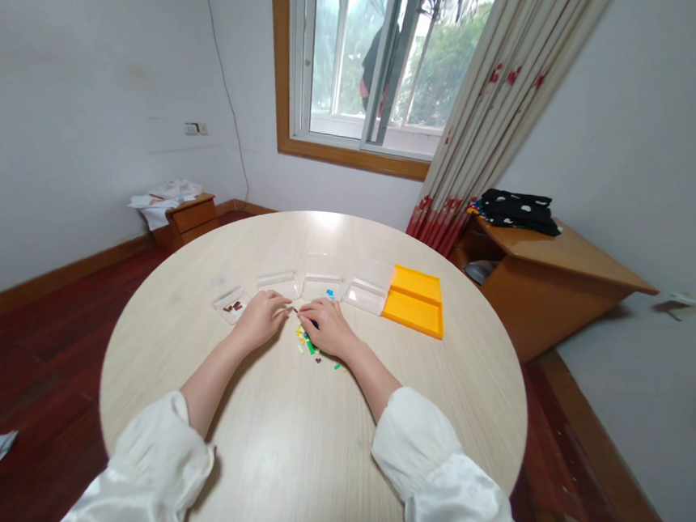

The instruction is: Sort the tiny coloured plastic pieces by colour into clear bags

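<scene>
- My L hand is palm-down just above the table, fingers bent in twd the middle; can't tell if the tips are pinched on smth or apart.
- My R hand faces it, over the far edge of the loose pcs; thumb + fingers curled, but can't tell if they grip anything, too small to see.
- Tiny brown pc shows btwn my fingertips, nr R thumb; unclear which hand has it, if either.
- Loose pcs (yellow, green, white etc.) lie in a small heap below/beside R hand, a few strays nearer me.
- Far L clear box, just beside L hand, has brown pcs in it.
- Three more clear boxes run in an arc beyond my hands; the middle one holds blue pcs.
- Yellow case lies open at the R end, next to the last clear box.
</scene>
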The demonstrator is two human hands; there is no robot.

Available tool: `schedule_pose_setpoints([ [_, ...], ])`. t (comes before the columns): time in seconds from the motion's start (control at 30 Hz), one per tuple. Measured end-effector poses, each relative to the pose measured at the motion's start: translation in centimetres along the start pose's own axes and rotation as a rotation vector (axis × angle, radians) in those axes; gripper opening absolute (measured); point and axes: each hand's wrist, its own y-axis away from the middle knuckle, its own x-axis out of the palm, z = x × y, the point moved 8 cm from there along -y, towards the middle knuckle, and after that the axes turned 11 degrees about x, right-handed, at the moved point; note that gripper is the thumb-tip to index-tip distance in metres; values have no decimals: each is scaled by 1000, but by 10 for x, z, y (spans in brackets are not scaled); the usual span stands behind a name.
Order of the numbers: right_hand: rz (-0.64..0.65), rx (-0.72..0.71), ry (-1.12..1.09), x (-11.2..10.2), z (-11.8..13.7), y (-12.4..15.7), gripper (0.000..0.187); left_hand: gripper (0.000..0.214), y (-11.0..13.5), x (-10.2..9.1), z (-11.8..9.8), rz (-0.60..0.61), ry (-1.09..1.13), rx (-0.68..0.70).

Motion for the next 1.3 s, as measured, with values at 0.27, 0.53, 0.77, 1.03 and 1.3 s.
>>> schedule_pose_setpoints([
  [0.27, -167, 105, -22, -13, -15, -1, 20, 23, -4, 17, -8, 103, -56, 50],
  [0.53, -147, 179, -94, -10, -31, -4, 26, 18, -2, -6, 3, -14, -79, -94],
  [0.77, -77, 102, -109, -9, -22, -2, 16, 18, 18, -64, 36, -317, -260, -335],
  [1.03, -40, 68, -118, -6, -24, -1, 18, 20, 31, -69, 58, -241, -373, -478],
  [1.3, -37, 34, -106, -8, -22, -1, 17, 20, 31, -65, 60, -177, -398, -509],
])
